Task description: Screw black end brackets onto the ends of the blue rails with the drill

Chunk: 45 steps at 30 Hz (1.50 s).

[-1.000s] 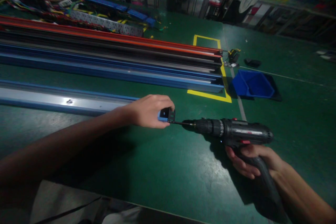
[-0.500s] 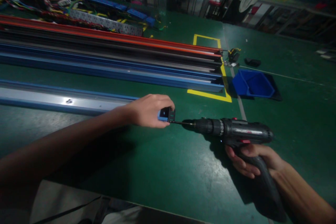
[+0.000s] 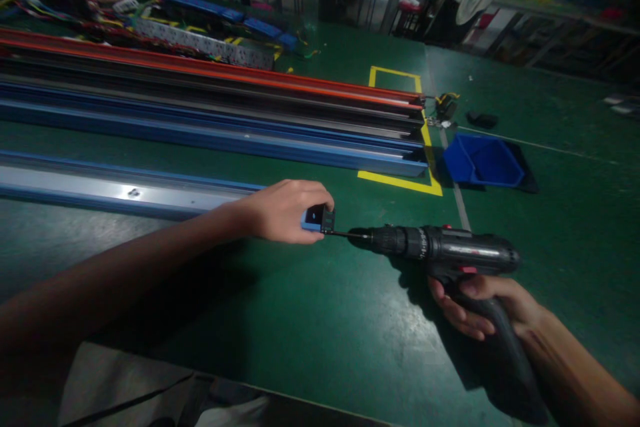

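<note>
A long blue rail (image 3: 120, 188) lies on the green floor and runs in from the left. My left hand (image 3: 283, 210) is closed round its right end, where a small black end piece (image 3: 326, 219) sits. My right hand (image 3: 477, 307) grips the handle of a black cordless drill (image 3: 450, 252). The drill lies level, pointing left, and its thin bit (image 3: 343, 234) touches the black end piece.
Several more long rails, blue, black and orange (image 3: 215, 113), lie side by side behind. A blue bin (image 3: 483, 160) stands to the right of them by a yellow floor marking (image 3: 400, 181). Wires and parts clutter the far left; tables and stools stand at the back.
</note>
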Tool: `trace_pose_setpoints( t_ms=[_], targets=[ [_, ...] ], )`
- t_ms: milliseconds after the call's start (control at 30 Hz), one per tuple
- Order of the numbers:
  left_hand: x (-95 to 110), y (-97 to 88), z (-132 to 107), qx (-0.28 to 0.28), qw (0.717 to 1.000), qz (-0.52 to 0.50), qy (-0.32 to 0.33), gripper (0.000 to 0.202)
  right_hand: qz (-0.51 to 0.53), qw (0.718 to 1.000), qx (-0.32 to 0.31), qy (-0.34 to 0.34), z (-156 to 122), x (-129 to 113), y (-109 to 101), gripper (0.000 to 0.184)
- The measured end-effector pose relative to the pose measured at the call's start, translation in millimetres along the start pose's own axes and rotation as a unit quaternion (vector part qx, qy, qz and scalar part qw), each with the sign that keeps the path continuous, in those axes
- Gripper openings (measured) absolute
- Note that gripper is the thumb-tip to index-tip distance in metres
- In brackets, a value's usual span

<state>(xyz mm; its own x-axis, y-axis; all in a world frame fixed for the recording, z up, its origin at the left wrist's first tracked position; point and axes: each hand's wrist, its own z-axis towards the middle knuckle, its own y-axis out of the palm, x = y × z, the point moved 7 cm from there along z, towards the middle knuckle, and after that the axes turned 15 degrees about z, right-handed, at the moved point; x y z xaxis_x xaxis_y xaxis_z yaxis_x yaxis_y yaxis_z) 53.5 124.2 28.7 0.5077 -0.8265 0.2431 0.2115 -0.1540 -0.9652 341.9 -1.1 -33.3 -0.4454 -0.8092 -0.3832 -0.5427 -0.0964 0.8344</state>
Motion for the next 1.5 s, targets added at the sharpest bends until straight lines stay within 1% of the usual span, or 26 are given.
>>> trace_pose_setpoints(
  t_ms=[200,433,533,667,1033,1167,1400,1500],
  targets=[
    [2.2,-3.8,-1.7,-0.014,1.0,0.007,-0.001,0.041,0.006,1.0,-0.001,-0.001,0.7,-0.9,0.6,0.029],
    [4.6,-6.7,-1.2,-0.02,1.0,0.017,0.004,0.04,0.009,1.0,0.002,0.002,1.3,-1.5,0.6,0.03],
    [3.2,-5.9,0.3,-0.026,0.999,0.019,-0.007,0.037,0.008,1.0,0.002,0.001,1.4,-2.4,1.9,0.03],
    [0.6,-3.9,2.8,-0.037,0.999,0.012,-0.025,0.043,0.012,1.0,0.0,0.003,1.3,-2.2,2.9,0.03],
    [-2.4,-1.2,2.8,-0.027,0.999,0.007,-0.032,0.04,0.008,1.0,0.004,0.01,1.4,-1.0,1.7,0.031],
    [-2.1,-2.4,3.0,-0.02,0.999,0.013,-0.034,0.039,0.01,1.0,0.002,0.007,1.1,-0.9,1.9,0.032],
    [-0.6,-4.2,3.2,-0.025,0.999,0.01,-0.041,0.039,0.01,1.0,0.011,0.011,0.5,-1.2,-2.6,0.032],
    [-1.7,-4.1,2.8,-0.015,0.999,0.003,-0.042,0.039,0.004,1.0,0.012,0.01,0.4,-1.4,-3.0,0.031]
  ],
)
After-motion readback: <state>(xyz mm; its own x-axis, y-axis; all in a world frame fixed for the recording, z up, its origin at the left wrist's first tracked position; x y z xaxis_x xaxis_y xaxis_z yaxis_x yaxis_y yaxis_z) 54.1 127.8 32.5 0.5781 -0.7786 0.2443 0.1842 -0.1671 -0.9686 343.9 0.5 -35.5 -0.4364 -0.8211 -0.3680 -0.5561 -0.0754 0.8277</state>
